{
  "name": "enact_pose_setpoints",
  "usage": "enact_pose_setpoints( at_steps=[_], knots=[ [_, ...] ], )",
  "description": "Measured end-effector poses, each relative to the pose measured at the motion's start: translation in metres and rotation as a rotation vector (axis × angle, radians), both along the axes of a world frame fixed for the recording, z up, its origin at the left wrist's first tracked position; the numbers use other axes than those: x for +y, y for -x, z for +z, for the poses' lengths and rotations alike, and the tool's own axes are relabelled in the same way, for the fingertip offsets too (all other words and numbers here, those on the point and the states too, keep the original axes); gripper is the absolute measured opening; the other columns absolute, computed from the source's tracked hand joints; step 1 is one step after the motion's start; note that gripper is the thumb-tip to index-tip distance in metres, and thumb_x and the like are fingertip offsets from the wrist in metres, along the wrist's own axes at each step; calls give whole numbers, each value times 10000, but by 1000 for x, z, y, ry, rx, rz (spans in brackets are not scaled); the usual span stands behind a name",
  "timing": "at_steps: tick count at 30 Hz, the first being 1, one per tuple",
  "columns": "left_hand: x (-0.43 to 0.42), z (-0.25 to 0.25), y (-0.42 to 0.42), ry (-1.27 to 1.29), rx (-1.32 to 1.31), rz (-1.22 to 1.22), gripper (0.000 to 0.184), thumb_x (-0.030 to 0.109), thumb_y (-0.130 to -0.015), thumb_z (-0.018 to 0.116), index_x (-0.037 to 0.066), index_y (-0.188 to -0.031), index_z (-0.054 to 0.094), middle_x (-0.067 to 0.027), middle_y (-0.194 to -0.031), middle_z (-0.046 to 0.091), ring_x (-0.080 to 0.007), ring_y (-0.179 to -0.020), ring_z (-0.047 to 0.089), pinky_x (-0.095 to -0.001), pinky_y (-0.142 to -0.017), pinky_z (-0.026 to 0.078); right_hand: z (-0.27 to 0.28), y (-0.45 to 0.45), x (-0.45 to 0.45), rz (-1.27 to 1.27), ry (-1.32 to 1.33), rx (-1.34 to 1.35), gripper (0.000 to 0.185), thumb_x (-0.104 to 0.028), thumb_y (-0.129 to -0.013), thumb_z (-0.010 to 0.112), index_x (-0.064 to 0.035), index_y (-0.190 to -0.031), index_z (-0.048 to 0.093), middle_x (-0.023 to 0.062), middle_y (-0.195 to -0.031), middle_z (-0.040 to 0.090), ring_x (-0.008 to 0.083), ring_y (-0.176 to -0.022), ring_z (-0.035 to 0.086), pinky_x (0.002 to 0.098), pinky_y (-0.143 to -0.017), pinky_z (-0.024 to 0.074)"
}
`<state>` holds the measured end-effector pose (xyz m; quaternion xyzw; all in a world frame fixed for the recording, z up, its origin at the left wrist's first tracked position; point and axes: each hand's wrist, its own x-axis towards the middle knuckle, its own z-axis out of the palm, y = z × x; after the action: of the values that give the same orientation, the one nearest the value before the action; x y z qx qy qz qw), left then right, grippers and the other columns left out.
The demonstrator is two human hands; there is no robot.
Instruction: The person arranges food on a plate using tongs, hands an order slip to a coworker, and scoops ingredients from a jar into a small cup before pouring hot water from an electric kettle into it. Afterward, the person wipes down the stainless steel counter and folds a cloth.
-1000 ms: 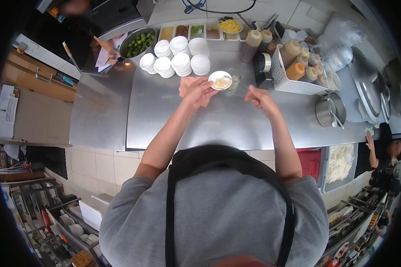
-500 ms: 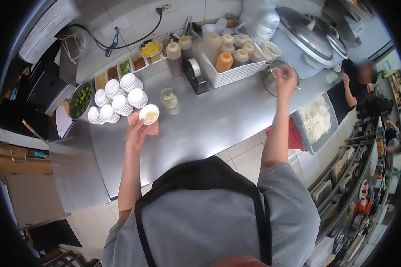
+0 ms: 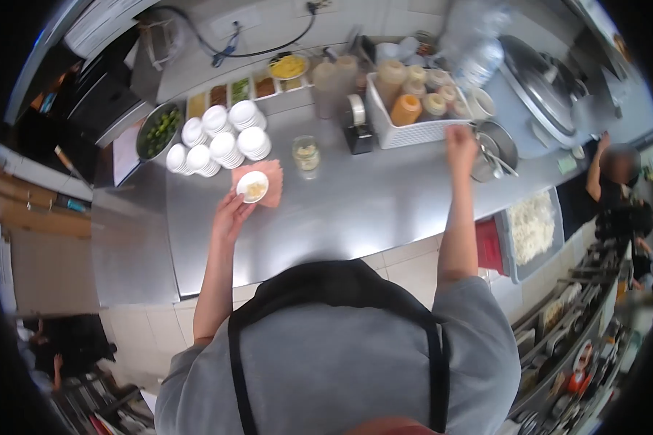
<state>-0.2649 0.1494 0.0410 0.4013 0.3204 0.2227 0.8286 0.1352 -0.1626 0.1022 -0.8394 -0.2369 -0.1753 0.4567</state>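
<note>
My left hand [image 3: 232,214] grips a small white dish [image 3: 252,187] holding a pale, yellowish food, above a pink cloth [image 3: 272,181] on the steel counter. A glass jar [image 3: 307,156] with pale contents stands to the right of the dish. My right hand [image 3: 461,141] is closed beside a metal pot [image 3: 495,148], left of its rim; whatever its fingers hold, if anything, is too blurred to tell. Utensils [image 3: 499,164] lean in the pot. Stacks of white dishes [image 3: 223,148] stand at the left.
Behind are a bowl of limes [image 3: 159,132], food trays [image 3: 240,90], a tape dispenser [image 3: 357,127] and a white basket [image 3: 413,134] of sauce bottles. A tub of white food [image 3: 531,228] is at the right, near a person [image 3: 595,181]. The counter's front edge [image 3: 384,251] runs before me.
My right hand has moved from near the jar to the pot, then a little left of it. My left hand still holds the dish. The view has turned and shifted.
</note>
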Motion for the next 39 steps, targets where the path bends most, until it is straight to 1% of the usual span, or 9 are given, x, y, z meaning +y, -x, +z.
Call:
enact_pose_setpoints(
  at_steps=[2,4,9,17,24,29,34,35,39],
  knots=[
    [-6,3,7,-1,9,55,297,65,-860,500,-18,-1139,443,-107,-1070,547,-201,-960,570,-306,-823,488,-42,42,53,380,-19,244,120,-145,-800,597,-31,-795,631,65,-686,612,130,-655,556,278,-639,443],
    [-7,-2,13,26,35,58,299,68,-858,505,-26,-1132,432,-115,-1058,549,-205,-958,570,-302,-804,499,-86,87,100,751,92,53,108,-120,-767,557,-48,-794,633,126,-735,613,278,-696,602,360,-659,467],
    [-12,-6,29,20,15,120,271,74,-858,503,-14,-1104,434,-120,-1026,557,-203,-913,589,-294,-775,518,-117,134,177,661,644,-7,136,-192,-754,584,-79,-764,658,106,-844,604,300,-830,566,387,-731,451],
    [-13,0,58,81,37,218,281,70,-855,506,-3,-1116,432,-128,-1025,558,-218,-914,586,-304,-773,512,-59,130,235,763,556,-18,309,-238,-749,595,-84,-1017,610,171,-1020,587,334,-939,557,408,-820,441],
    [11,-39,93,88,66,289,290,66,-843,521,-10,-1110,439,-119,-999,560,-211,-901,586,-323,-779,506,164,163,221,1064,208,-181,249,-187,-764,619,-58,-976,622,154,-962,610,315,-894,576,367,-773,460],
    [23,-66,119,80,175,423,390,57,-811,564,-15,-1156,397,-146,-1006,554,-229,-886,592,-321,-754,509,330,187,233,939,-276,-808,207,-150,-768,615,-19,-928,624,135,-914,627,251,-851,603,324,-731,464],
    [21,-62,135,48,149,477,419,72,-793,597,-20,-1151,401,-136,-1005,549,-219,-885,587,-316,-766,506,442,234,290,1102,-526,-457,315,-194,-796,603,41,-1007,585,108,-907,627,161,-830,604,263,-722,463],
    [21,-61,136,39,143,454,430,77,-786,609,-22,-1149,401,-134,-1005,548,-216,-892,584,-315,-770,505,457,230,314,1207,-422,-225,696,-449,-782,597,17,-1261,401,110,-1082,565,169,-980,528,288,-868,371],
    [19,-68,140,67,104,464,456,93,-775,630,-28,-1151,401,-133,-1010,542,-207,-904,575,-307,-777,500,483,276,343,1227,-422,-105,276,-261,-776,622,-26,-896,540,25,-717,568,122,-606,537,239,-536,412]
  ],
)
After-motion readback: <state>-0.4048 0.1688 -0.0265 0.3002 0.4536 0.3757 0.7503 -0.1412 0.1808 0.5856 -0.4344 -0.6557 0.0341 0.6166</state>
